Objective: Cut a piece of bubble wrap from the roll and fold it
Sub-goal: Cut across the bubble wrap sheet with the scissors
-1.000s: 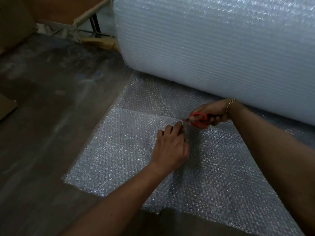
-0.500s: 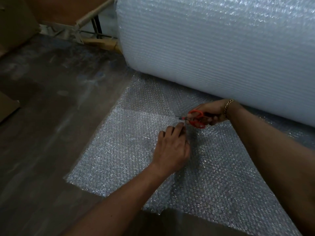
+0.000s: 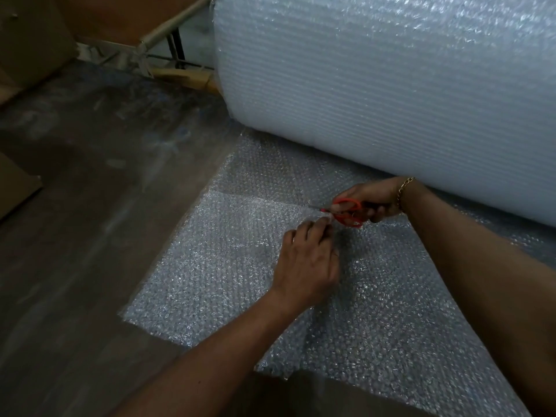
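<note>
A big white bubble wrap roll point(image 3: 376, 85) lies across the back right. From under it a sheet of bubble wrap point(image 3: 216, 266) spreads flat over the dark floor toward me. My right hand point(image 3: 373, 200) grips red-handled scissors point(image 3: 346, 212), whose blades point left along a line across the sheet, just in front of the roll. My left hand point(image 3: 307, 260) lies on the sheet right below the blades, its fingertips pinching the wrap beside the scissor tips.
Dark wooden floor point(image 3: 90, 236) fills the left side. Cardboard pieces point(image 3: 18, 188) lie at the far left edge. A pale tube and a metal frame point(image 3: 168, 43) stand behind the roll's left end.
The scissors have moved slightly left along the cutting line. My left hand keeps its place just below the blades, fingertips drawn closer to the scissor tips.
</note>
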Motion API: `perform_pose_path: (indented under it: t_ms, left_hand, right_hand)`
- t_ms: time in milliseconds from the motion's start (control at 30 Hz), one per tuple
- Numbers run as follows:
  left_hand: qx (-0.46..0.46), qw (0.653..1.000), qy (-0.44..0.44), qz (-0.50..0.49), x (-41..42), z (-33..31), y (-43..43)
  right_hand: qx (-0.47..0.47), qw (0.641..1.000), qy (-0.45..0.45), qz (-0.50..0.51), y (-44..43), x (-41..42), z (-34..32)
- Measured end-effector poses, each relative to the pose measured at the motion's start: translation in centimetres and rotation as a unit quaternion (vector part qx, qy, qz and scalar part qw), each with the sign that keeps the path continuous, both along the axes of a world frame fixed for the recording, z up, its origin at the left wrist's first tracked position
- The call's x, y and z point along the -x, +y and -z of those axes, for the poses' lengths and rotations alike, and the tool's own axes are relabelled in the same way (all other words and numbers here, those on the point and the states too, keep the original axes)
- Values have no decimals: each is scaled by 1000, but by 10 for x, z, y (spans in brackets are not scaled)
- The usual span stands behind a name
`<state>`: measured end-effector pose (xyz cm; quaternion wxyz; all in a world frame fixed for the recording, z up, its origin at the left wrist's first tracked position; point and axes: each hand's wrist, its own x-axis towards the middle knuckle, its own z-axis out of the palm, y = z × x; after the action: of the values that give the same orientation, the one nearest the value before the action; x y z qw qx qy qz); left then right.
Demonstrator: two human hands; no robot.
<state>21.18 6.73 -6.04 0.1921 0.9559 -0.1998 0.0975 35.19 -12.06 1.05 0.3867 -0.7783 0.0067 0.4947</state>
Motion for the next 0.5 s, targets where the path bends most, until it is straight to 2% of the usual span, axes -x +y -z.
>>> perform_pose_path:
  t_ms: [167, 333, 500]
  left_hand:
    - [-6, 1000, 8, 3, 0, 0, 1]
    - [-13, 1000, 6, 10, 3, -1, 2]
    - [-12, 1000, 5, 7, 1, -2, 3]
  right_hand:
    - [-5, 1000, -4, -30, -2, -6, 5]
    - [17, 1000, 6, 14, 7, -6, 0]
    - [7, 1000, -5, -26, 10, -9, 0]
